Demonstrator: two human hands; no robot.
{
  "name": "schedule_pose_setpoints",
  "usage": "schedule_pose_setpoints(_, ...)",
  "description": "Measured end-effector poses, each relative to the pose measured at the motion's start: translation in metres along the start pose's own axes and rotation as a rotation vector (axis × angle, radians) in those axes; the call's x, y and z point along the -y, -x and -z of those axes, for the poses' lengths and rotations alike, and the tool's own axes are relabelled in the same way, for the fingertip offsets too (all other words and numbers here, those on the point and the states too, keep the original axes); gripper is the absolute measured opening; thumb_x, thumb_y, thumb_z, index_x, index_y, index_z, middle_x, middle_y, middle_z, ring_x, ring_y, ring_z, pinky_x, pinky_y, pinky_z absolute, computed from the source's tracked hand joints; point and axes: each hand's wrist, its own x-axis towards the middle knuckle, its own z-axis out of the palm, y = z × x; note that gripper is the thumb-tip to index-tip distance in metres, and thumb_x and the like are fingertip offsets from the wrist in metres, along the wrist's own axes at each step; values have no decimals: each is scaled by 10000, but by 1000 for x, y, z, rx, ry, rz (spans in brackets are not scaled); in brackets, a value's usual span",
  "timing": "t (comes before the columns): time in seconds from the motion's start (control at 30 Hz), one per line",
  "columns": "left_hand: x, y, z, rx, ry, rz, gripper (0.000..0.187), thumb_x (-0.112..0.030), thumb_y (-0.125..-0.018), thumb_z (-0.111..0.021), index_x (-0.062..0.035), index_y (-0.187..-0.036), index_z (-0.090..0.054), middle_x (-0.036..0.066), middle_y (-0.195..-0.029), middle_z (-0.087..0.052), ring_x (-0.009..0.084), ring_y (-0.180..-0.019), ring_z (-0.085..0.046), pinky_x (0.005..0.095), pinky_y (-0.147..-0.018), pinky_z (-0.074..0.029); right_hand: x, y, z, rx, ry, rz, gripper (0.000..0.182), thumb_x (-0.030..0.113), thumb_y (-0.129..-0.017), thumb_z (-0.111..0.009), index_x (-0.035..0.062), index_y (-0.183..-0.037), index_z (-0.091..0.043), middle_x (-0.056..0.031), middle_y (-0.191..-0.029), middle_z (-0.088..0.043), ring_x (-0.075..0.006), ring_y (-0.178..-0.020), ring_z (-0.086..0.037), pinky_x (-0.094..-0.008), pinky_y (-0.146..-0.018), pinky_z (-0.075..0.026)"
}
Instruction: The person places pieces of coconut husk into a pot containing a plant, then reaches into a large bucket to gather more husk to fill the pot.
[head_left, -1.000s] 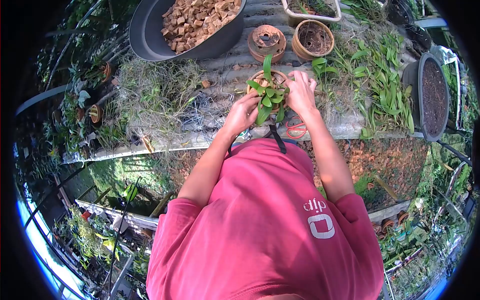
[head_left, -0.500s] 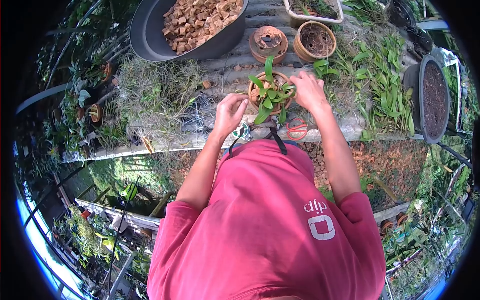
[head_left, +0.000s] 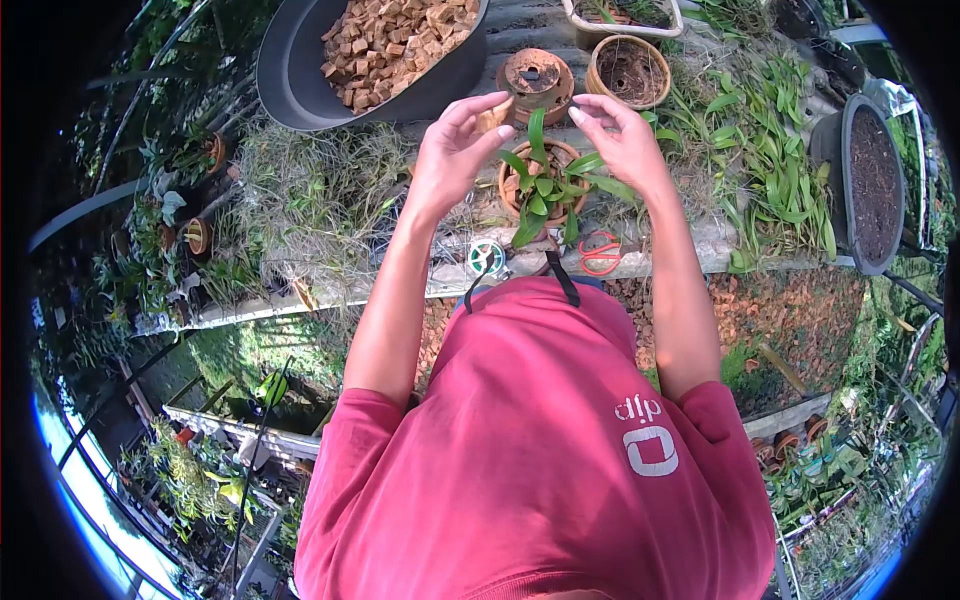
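A leafy green plant (head_left: pixel 543 187) stands in a small clay pot (head_left: pixel 506 190) with brown chunks around its base. Up and to the left of it, my left hand (head_left: pixel 455 155) is closed on a brown chunk (head_left: pixel 495 115), held between thumb and fingers. My right hand (head_left: pixel 622 143) is above the pot's right side, its thumb and fingers curved towards each other; whether something thin is between them is too small to tell. Between my body and the pot lie a green and white spool (head_left: pixel 486 257) and red-handled scissors (head_left: pixel 600 253).
A big dark tub (head_left: pixel 290 70) of brown chunks is at the upper left. Beyond the plant are a stacked clay pot (head_left: pixel 560 100), a soil-filled pot (head_left: pixel 600 85) and a pale tray (head_left: pixel 675 25). Loose green plants (head_left: pixel 790 190) and a dark planter (head_left: pixel 850 190) lie right.
Both hands have moved up and away from the pot's sides. A brown chunk now shows in my left hand. The potted plant remains in place.
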Motion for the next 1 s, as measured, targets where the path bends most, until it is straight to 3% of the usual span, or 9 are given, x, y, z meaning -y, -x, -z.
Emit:
schedule_pose_setpoints(0.03, -5, -10, -9, 91, -39, -38, 474, -58, -1006, -742, -51, -1463, -619, 90, -1329, -720, 137, -1228, -665, 309, -1079, -524, 3, 0, -4, 55, -155, -16, 379, 270, -1037, -736, 47, -1342, -703, -56, -1216, -752, -120, -1054, -708, -291, -909, -568)
schedule_pose_setpoints(0.13, -20, -33, -35, 246, -27, 195, 477, -94, -983, -779, -52, -1439, -645, 82, -1236, -768, 137, -1160, -703, 303, -1038, -539, 4, -2, -11, 213, -557, -68, 387, 232, -1050, -722, 19, -1372, -688, -65, -1215, -760, -127, -1071, -726, -286, -883, -594)
schedule_pose_setpoints(0.2, -12, -50, -45, 270, 12, 226, 466, -119, -959, -811, -60, -1401, -678, 79, -1157, -796, 133, -1108, -725, 296, -995, -558, -6, 1, -9, 111, -623, -75, 378, 210, -1046, -727, 10, -1364, -688, -64, -1190, -764, -122, -1054, -728, -274, -872, -596)
schedule_pose_setpoints(0.43, 2, -74, -80, 302, -622, 50, 371, -213, -848, -918, -50, -1155, -788, 45, -927, -789, 106, -861, -708, 307, -824, -577, -42, 23, 4, -21, -730, -172, 231, 214, -1058, -709, 45, -1216, -703, -17, -1069, -741, -102, -963, -712, -265, -858, -578)
schedule_pose_setpoints(0.6, 22, -80, -83, 282, -168, 259, 461, -168, -926, -840, -78, -1350, -684, 29, -1020, -754, 101, -912, -674, 291, -843, -551, -67, 33, 12, -279, -886, -208, 229, 252, -1066, -704, 54, -1177, -670, -12, -979, -704, -89, -856, -668, -249, -770, -537)
schedule_pose_setpoints(0.7, 17, -77, -77, 369, -507, 159, 402, -70, -948, -731, -53, -1347, -688, 87, -992, -752, 146, -894, -692, 313, -845, -568, -83, 49, 23, -288, -580, -195, 215, 247, -1075, -689, 63, -1176, -643, -9, -962, -684, -88, -848, -657, -243, -716, -499)
schedule_pose_setpoints(0.73, 30, -77, -78, 436, -485, 45, 436, -33, -950, -617, -91, -1377, -684, 149, -1136, -734, 251, -1066, -712, 367, -976, -558, -88, 53, 24, -239, -530, -220, 197, 213, -1088, -654, 56, -1203, -626, -17, -964, -674, -86, -847, -644, -243, -687, -475)
schedule_pose_setpoints(0.87, 45, -81, -103, 798, -985, -108, 457, -82, -919, -697, -107, -1375, -696, 231, -1318, -638, 378, -1272, -625, 441, -1084, -517, -111, 63, 14, -284, -498, -373, 242, 100, -1083, -551, 49, -1319, -577, -19, -922, -633, -91, -821, -613, -262, -684, -478)
schedule_pose_setpoints(1.0, 57, -77, -123, 876, -1236, -81, 505, -160, -862, -832, -128, -1353, -716, 162, -1336, -669, 365, -1277, -642, 462, -1069, -536, -136, 80, 5, -164, -145, -418, 317, 80, -1053, -515, 54, -1364, -568, -1, -883, -592, -102, -764, -553, -302, -692, -473)
